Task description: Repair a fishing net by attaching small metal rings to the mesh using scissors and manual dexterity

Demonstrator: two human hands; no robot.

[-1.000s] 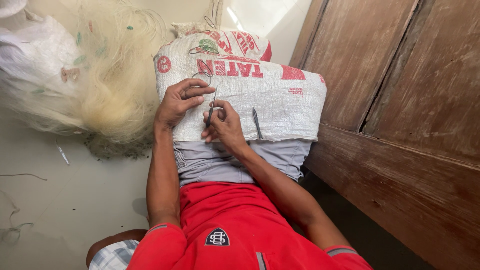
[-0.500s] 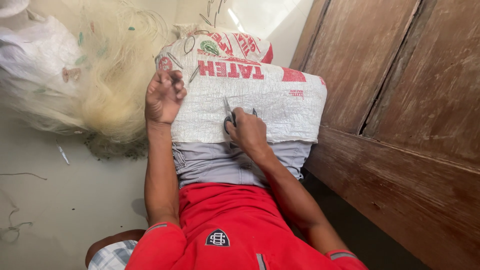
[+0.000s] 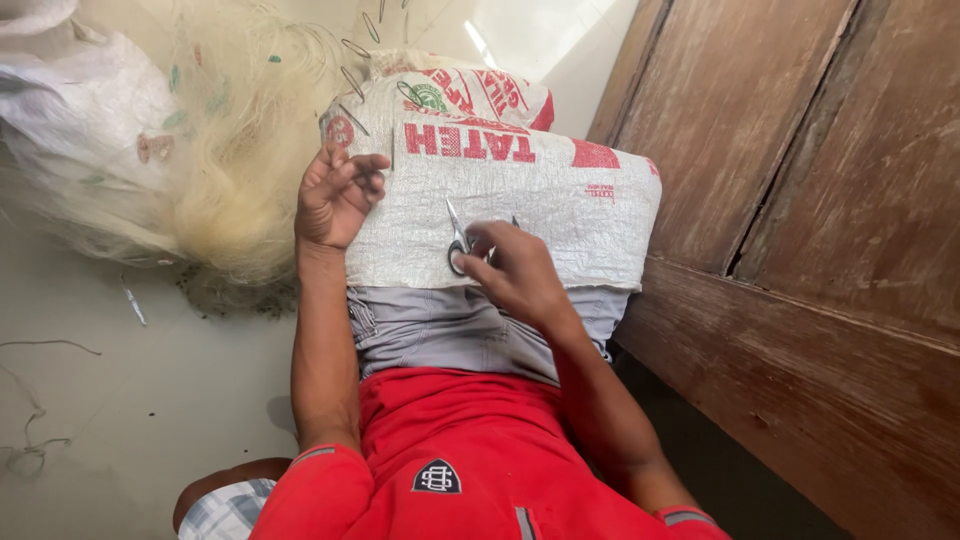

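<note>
A white woven sack (image 3: 560,200) with red and green print lies over my lap. My right hand (image 3: 515,275) rests on its near part, shut on a small pair of metal scissors (image 3: 456,238) whose blades point away from me. My left hand (image 3: 338,195) is at the sack's left edge, palm turned up and fingers loosely curled and apart. I see nothing in it, though a fine thread would be too thin to make out. A heap of pale yellow fishing net (image 3: 230,170) lies just left of that hand.
A worn wooden door or panel (image 3: 820,230) runs along the right side, close to my right arm. A white sack (image 3: 70,110) lies under the net at the far left. Bits of thread (image 3: 40,450) lie on the pale floor (image 3: 130,400).
My left hand has left the middle of the sack, where it met the right hand, and moved to the sack's left edge. The right hand keeps the scissors and has shifted slightly right.
</note>
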